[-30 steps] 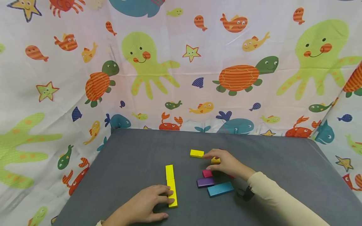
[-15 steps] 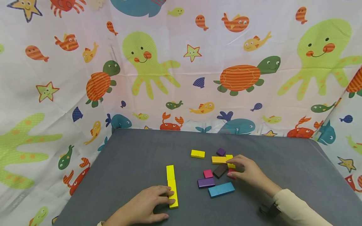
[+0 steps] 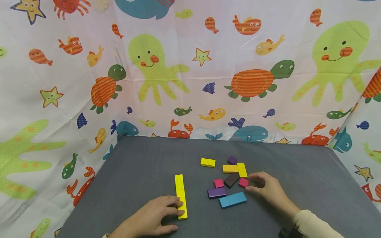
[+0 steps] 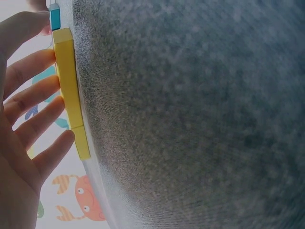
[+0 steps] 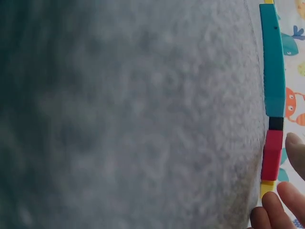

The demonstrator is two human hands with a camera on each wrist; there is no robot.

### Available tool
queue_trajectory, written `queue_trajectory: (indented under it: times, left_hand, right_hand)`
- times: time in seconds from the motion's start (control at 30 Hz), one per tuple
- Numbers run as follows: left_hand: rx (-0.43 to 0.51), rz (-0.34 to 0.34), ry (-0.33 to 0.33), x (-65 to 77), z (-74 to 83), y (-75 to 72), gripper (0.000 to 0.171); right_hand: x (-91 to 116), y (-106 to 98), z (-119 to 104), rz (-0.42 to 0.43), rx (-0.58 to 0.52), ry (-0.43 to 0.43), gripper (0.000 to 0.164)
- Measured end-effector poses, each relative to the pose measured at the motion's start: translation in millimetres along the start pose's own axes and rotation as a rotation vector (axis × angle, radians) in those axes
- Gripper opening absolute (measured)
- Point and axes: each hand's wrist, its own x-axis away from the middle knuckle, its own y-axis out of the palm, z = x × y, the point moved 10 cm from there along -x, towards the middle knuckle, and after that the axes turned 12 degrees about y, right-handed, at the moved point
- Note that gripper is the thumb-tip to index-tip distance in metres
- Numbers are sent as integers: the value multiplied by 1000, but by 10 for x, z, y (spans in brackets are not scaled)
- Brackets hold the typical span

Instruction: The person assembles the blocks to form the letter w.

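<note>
My left hand (image 3: 154, 215) rests with relaxed fingers on a long yellow block (image 3: 182, 206); a shorter yellow block (image 3: 179, 181) continues the line at its far end. In the left wrist view the fingertips touch that long block's side (image 4: 67, 81). My right hand (image 3: 271, 190) is beside the block cluster, thumb and forefinger parted around the right side of a pink cube (image 3: 243, 182). The right wrist view has the thumb and fingers apart near the pink cube (image 5: 272, 155). A yellow block (image 3: 242, 170) and a dark brown block (image 3: 231, 180) lie close to that cube.
Around them lie an orange-yellow block (image 3: 230, 169), a purple cube (image 3: 232, 160), another pink cube (image 3: 218, 183), a purple block (image 3: 216, 192) and a blue block (image 3: 232, 200). A yellow block (image 3: 207, 162) lies farther back. Behind the grey table (image 3: 148, 155) hangs a sea-animal curtain (image 3: 196, 76).
My right hand has drawn back rightward and nearer from over the cluster, uncovering the purple cube, yellow blocks and dark brown block. The left hand has stayed on the long yellow block.
</note>
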Motion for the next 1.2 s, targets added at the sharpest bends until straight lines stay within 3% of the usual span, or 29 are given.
queue_trajectory:
  times: [0.2, 1.2]
  left_hand:
    - [16, -17, -29, 5, -26, 20, 45]
    - [-23, 16, 15, -15, 11, -18, 42]
  right_hand:
    - [14, 60, 26, -23, -15, 38, 50]
    - [2, 64, -14, -5, 34, 33, 37]
